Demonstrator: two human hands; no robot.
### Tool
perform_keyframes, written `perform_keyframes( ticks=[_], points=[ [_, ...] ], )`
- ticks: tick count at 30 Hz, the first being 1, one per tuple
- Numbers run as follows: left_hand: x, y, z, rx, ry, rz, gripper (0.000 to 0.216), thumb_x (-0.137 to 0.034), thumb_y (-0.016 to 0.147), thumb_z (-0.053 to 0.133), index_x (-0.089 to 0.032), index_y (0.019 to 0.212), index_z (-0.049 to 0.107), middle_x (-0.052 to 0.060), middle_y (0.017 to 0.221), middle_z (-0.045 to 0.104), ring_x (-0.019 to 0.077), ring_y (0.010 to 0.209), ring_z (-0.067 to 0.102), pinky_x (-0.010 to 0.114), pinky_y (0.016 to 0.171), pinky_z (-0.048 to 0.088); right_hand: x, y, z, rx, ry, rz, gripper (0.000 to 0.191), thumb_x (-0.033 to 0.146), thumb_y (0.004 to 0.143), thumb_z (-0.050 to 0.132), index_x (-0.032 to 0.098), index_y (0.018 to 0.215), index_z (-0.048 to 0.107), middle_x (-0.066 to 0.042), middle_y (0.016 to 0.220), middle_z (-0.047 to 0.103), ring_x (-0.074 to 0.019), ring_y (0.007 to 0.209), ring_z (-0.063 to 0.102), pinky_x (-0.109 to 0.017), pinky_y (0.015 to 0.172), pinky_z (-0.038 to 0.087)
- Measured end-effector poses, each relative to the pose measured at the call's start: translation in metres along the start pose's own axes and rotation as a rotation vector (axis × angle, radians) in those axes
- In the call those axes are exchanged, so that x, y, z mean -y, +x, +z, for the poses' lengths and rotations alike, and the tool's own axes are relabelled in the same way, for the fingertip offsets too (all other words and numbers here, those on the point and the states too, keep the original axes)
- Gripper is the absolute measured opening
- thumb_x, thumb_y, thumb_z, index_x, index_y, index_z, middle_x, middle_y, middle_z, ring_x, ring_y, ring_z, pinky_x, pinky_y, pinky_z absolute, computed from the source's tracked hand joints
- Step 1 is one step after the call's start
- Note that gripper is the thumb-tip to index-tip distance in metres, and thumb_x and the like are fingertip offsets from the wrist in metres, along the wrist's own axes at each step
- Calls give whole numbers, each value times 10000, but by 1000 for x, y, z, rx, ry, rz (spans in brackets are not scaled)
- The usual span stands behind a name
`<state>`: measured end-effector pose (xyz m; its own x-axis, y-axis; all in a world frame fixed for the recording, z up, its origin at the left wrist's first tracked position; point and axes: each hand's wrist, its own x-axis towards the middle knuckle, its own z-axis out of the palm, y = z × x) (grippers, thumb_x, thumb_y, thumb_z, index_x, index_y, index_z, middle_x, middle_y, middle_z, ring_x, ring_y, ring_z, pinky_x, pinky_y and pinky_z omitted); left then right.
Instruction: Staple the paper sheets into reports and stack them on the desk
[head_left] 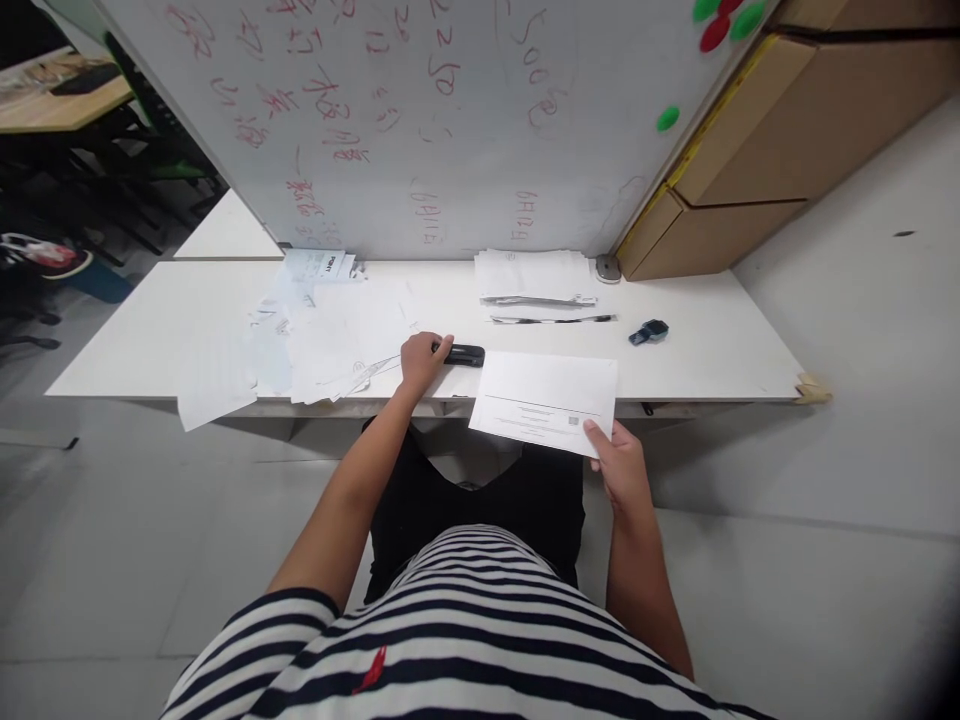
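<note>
My left hand [423,360] is closed around the rear end of a black stapler [465,355] that lies on the white table. My right hand [621,464] pinches the lower right corner of a white printed sheet [546,395], thumb on top. The sheet reaches over the table's front edge, and its left side lies next to the stapler's front end. Some small print and a square code show on its lower part. Whether it is one sheet or several, I cannot tell.
Loose papers [345,330] spread over the left of the white table [127,330]. Behind stand a paper stack [532,275] with dark strips before it and a whiteboard [465,170]. A dark watch-like object [649,332] lies right. Cardboard boxes [735,150] rise at the back right.
</note>
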<state>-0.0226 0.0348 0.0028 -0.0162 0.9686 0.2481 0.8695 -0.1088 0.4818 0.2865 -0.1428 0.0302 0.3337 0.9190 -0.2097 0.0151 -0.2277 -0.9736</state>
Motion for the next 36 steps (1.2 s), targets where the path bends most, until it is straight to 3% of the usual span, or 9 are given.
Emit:
perform_keyframes(
  ticks=[4,10,17,28,32,36],
  points=[
    [1,0,2,-4,4,-7,441,-542,922,356,-230,758,622,55,881,690,229,886,583,362,792,395,-11,3,2,38,99,12,406,496,742,694,145,945,688,-49,766,669,-94,516,433,-214,395,298],
    [-1,0,0,18,1,-19,437,-528,929,354,-222,765,619,63,880,680,231,884,582,362,793,389,-33,5,16,-23,142,69,402,497,728,706,151,930,676,-32,787,656,-104,558,448,-222,443,333],
    [0,0,2,24,-4,-4,473,-524,942,319,-228,682,582,53,834,672,232,870,581,373,761,376,-33,5,21,10,157,39,342,493,735,709,166,826,674,12,646,587,-79,503,376,-226,439,295],
    [-1,-1,3,17,32,7,437,-496,959,318,-222,756,591,59,864,651,238,887,567,381,800,373,-34,14,34,-10,171,71,376,489,726,710,150,883,669,-16,726,612,-68,517,376,-201,406,291],
    [-3,0,7,-3,140,50,397,-414,982,271,-211,839,581,89,910,627,250,924,545,387,815,365,-15,51,41,-65,129,21,401,488,713,705,159,938,662,-38,829,644,-74,537,421,-195,391,312],
    [-4,3,12,-5,216,76,388,-353,991,237,-196,864,568,101,924,608,248,917,532,384,795,357,23,134,54,-50,13,-68,345,491,701,709,178,832,643,-8,753,621,-78,513,428,-211,385,328]
  ],
)
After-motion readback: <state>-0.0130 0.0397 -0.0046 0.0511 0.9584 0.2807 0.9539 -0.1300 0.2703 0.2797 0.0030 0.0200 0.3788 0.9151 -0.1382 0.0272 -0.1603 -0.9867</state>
